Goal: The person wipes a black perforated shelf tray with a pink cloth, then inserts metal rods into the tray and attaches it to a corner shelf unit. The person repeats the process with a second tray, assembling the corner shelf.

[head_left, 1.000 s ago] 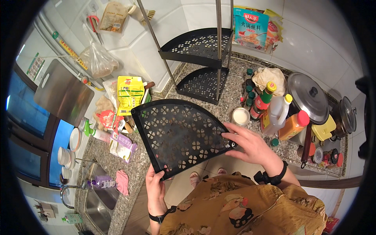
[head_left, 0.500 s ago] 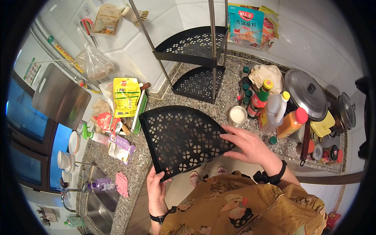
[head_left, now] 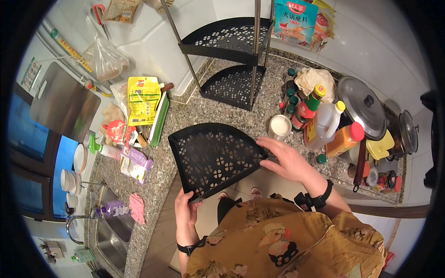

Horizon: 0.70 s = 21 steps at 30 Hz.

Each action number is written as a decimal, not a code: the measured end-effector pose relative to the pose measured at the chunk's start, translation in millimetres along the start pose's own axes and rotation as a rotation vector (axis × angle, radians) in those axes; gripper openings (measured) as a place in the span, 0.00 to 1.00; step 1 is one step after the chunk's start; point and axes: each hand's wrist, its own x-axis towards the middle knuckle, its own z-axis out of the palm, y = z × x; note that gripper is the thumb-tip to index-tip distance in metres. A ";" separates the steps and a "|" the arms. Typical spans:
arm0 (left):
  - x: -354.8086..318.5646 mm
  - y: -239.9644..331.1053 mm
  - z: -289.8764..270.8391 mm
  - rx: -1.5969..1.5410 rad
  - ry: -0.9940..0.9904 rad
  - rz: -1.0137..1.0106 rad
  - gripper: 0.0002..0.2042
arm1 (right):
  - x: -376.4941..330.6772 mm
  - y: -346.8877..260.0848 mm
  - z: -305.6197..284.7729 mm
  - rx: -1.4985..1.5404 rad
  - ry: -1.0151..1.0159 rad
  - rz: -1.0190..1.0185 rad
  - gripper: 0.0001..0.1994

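I hold a black quarter-circle shelf tray [head_left: 211,155] with clover-shaped cut-outs and a raised rim in front of me, over the counter's front edge. My left hand [head_left: 186,217] pinches its near left corner, thumb on the rim and fingers partly hidden beneath. At the right corner, my right hand [head_left: 289,162] grips the rim between thumb and fingers. Beyond the tray stands a black corner rack [head_left: 218,48] with metal poles and two similar tiers visible; its lower tier [head_left: 234,88] is close to the counter.
Right of the rack are a glass jar of white contents [head_left: 280,127], a plastic jug [head_left: 320,129], an orange-filled bottle [head_left: 340,141] and a lidded pan [head_left: 364,106]. Left are a yellow packet [head_left: 143,99], a purple-white packet [head_left: 134,166] and a sink [head_left: 111,245]. Granite counter [head_left: 185,116] runs beneath.
The tray, held in both hands, has shifted slightly, its right corner moving left and up in the picture. The view has tilted a little, so the rack appears higher.
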 end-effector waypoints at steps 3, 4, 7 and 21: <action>-0.2 1.0 -5.7 0.061 0.035 -0.015 0.20 | 5.0 -9.7 -3.2 -0.036 -0.012 0.010 0.25; 0.0 3.5 -10.1 0.075 0.045 -0.015 0.21 | 6.4 -9.3 -2.9 -0.046 0.011 -0.028 0.25; -1.6 3.7 -31.0 0.110 0.062 -0.030 0.22 | -3.0 -9.6 -6.3 -0.082 0.003 0.042 0.24; -153.1 -40.3 -191.8 -0.402 0.657 0.241 0.12 | 33.6 -4.7 50.3 -0.056 -0.218 -0.112 0.19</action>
